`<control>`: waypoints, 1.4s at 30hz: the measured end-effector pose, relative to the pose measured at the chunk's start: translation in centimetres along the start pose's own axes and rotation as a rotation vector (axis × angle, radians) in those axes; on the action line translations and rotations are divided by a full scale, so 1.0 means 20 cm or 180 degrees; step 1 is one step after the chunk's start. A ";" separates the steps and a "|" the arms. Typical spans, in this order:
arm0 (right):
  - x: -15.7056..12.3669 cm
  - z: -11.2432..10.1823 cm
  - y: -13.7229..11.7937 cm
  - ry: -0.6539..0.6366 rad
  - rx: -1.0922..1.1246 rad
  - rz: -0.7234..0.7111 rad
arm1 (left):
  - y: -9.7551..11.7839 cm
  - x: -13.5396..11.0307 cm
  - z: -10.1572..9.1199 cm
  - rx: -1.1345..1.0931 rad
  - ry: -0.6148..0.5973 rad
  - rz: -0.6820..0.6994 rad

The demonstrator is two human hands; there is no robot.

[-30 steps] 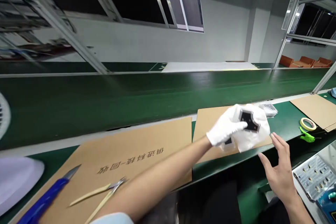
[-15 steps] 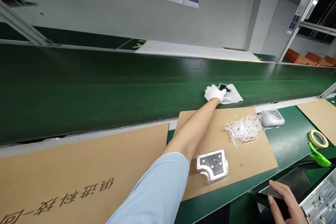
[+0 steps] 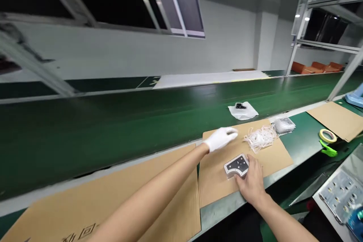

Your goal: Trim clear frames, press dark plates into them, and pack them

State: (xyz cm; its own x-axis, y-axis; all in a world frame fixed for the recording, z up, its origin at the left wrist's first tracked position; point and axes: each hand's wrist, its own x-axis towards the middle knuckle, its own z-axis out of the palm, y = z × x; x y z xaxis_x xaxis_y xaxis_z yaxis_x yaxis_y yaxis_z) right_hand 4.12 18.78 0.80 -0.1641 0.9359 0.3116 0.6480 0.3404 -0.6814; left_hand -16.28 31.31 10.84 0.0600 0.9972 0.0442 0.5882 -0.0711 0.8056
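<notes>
My left hand [image 3: 221,139], in a white glove, hovers over the cardboard sheet [image 3: 215,181] with thumb and fingers apart and nothing in it. Below it, my bare right hand [image 3: 253,181] grips the right end of a flat block [image 3: 237,165]. The block has a dark face with small round spots, a pale frame, a curved cut-out and a clear lower rim. Another dark-faced piece [image 3: 240,106] rests on a white sheet of soft packing [image 3: 246,112] on the green belt, beyond both hands.
A tangle of white strings [image 3: 261,137] lies on the cardboard, beside a stack of clear bags [image 3: 284,125]. Farther right are a yellow tape roll [image 3: 328,135], a green-handled tool [image 3: 329,149] and another cardboard sheet [image 3: 334,119]. A metal fixture [image 3: 342,193] stands at lower right.
My left hand has let go of the piece on the belt and drawn back over the cardboard. My right hand has come in from the lower right and taken hold of the block, which is now turned.
</notes>
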 end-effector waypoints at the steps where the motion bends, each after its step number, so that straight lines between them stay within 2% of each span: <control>1: 0.00 -0.05 0.01 -0.0022 0.0090 -0.0020 | 0.03 -0.12 0.02 -0.0044 -0.0192 0.0119; 3: -0.03 -0.21 0.01 -0.0128 0.0299 -0.0044 | 0.09 -0.35 0.07 -0.0389 -0.0622 0.0201; 5: -0.12 -0.42 0.01 -0.0300 0.0526 -0.0060 | 0.15 -0.58 0.15 -0.0781 -0.1205 0.0059; 8: -0.32 -0.77 0.00 -0.0516 0.0843 -0.0008 | 0.27 -0.87 0.35 -0.1222 -0.1911 0.0090; 10: -0.48 -0.99 0.00 -0.0583 0.1000 0.0071 | 0.37 -1.01 0.50 -0.1434 -0.2060 0.0433; 11: -0.56 -1.09 0.00 -0.0575 0.1030 0.0114 | 0.43 -1.06 0.59 -0.1511 -0.2033 0.0662; 13: -0.72 -1.24 0.01 -0.0374 0.0922 0.0204 | 0.54 -1.14 0.76 -0.1564 -0.1746 0.1130; 14: -0.81 -1.30 0.01 -0.0119 0.0809 0.0280 | 0.60 -1.16 0.85 -0.1547 -0.1524 0.1336; 16: -0.97 -1.37 0.00 0.0638 0.0566 0.0552 | 0.70 -1.21 1.02 -0.1446 -0.0997 0.1688; 18: -1.12 -1.39 -0.02 0.1332 0.0349 0.0831 | 0.78 -1.26 1.20 -0.1323 -0.0483 0.1921; 19: -1.18 -1.39 -0.03 0.1554 0.0230 0.0925 | 0.81 -1.28 1.28 -0.1274 -0.0297 0.1997; 23: -1.30 -1.33 -0.04 0.2020 -0.0295 0.1156 | 0.91 -1.38 1.60 -0.1108 0.0045 0.2083; 26: -1.33 -1.35 0.07 0.2378 -0.0508 0.1360 | 0.97 -1.40 1.80 -0.1145 0.0206 0.2203; 29: -1.35 -1.50 0.26 0.2437 -0.0736 0.1303 | 1.01 -1.34 1.92 -0.1292 0.0005 0.2584; 32: -1.33 -1.80 0.50 0.2326 -0.1272 0.1262 | 0.99 -1.21 1.90 -0.1077 -0.0566 0.2655; 33: -1.31 -1.91 0.58 0.2250 -0.1525 0.1352 | 0.96 -1.16 1.88 -0.0949 -0.0683 0.2561; 36: -1.24 -2.20 0.80 0.2087 -0.1703 0.1484 | 0.85 -1.01 1.83 -0.0550 -0.0833 0.2172; 39: -1.20 -2.35 0.96 0.1704 -0.1813 0.1507 | 0.76 -0.89 1.85 -0.0119 -0.0964 0.1949; 42: -1.19 -2.38 1.05 0.1297 -0.1921 0.1519 | 0.77 -0.80 1.93 0.0316 -0.1106 0.1917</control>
State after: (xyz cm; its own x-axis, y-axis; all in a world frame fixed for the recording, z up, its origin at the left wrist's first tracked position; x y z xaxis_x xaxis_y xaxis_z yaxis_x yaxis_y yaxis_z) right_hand 57.01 -0.53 10.50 0.4297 0.8220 0.3736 0.8821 -0.2939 -0.3681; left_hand 23.03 13.49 -0.32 0.6431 0.7199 0.2612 0.4414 -0.6272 0.6417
